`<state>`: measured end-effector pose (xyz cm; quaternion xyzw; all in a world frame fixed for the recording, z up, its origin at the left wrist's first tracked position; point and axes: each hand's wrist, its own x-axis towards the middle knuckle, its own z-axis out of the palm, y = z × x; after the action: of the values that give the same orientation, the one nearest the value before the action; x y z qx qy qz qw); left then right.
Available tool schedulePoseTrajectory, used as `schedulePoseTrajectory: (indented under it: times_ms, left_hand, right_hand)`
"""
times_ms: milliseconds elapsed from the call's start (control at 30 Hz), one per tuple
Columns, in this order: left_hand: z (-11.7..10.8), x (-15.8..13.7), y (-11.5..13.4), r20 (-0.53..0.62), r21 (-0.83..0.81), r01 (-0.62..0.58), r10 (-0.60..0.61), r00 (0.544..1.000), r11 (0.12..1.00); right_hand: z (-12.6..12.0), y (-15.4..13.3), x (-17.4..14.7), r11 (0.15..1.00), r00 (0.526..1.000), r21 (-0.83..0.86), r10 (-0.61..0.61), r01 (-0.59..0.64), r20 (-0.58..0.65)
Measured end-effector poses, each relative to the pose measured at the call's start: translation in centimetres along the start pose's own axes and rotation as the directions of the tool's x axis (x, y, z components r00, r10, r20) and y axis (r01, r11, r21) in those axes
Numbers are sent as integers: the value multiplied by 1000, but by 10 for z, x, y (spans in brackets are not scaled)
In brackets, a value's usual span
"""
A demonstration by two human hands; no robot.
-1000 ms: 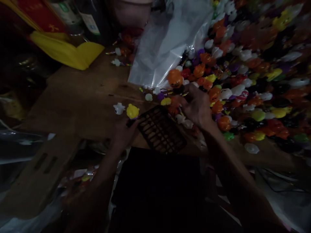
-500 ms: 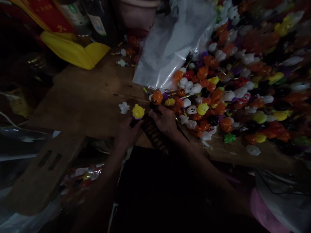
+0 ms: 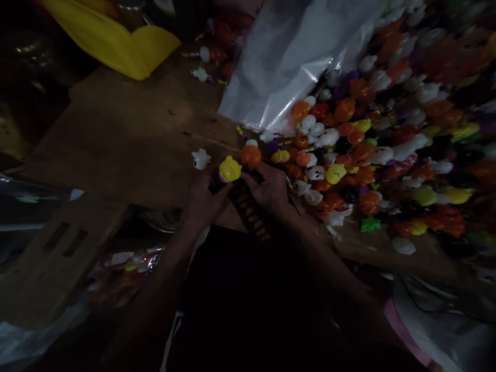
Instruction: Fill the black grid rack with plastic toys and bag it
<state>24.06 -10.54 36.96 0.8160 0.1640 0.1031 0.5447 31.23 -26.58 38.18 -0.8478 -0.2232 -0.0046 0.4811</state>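
My left hand (image 3: pixel 203 199) is closed below a yellow figure topper (image 3: pixel 230 169), thumb and finger at its purple base. A small white figure topper (image 3: pixel 201 159) with dark eyes shows just beyond the fingers of that hand; whether it is also gripped I cannot tell. My right hand (image 3: pixel 273 192) has its fingers curled at the lower side of a round orange topper (image 3: pixel 251 156), and its fingertips are partly hidden. Between the hands lies a black slotted rack (image 3: pixel 251 209), slanting toward my body. What is under the toppers does not show in this dim light.
A big heap of toppers on patterned sticks (image 3: pixel 349 155) covers the right of the wooden table (image 3: pixel 127 139). A clear plastic bag (image 3: pixel 279 67) lies behind the hands. Yellow material (image 3: pixel 143 51) is at the far left, a slotted wooden board (image 3: pixel 58 258) lower left.
The view has tilted down a little. The yellow topper and the orange one have come closer together. The orange topper's printed face, visible before, no longer shows.
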Motion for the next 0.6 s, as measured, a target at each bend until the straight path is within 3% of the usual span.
schedulePoseTrajectory:
  times_ms: [233, 367, 467, 600]
  left_hand:
    - [2, 3, -2, -12, -25, -50, 50, 999, 998]
    - [0, 5, 0, 0, -71, -15, 15, 1000, 997]
    - [-2, 0, 6, 27, -100, -16, 19, 999, 995]
    - [-9, -8, 24, 26, -10, -149, 149, 988, 989]
  right_hand:
    - [2, 12, 2, 996, 1000, 92, -12, 12, -1]
    - [5, 8, -1, 996, 996, -35, -84, 84, 9]
    - [6, 1, -5, 988, 996, -139, -56, 65, 67]
    - [2, 3, -4, 984, 982, -154, -64, 92, 180]
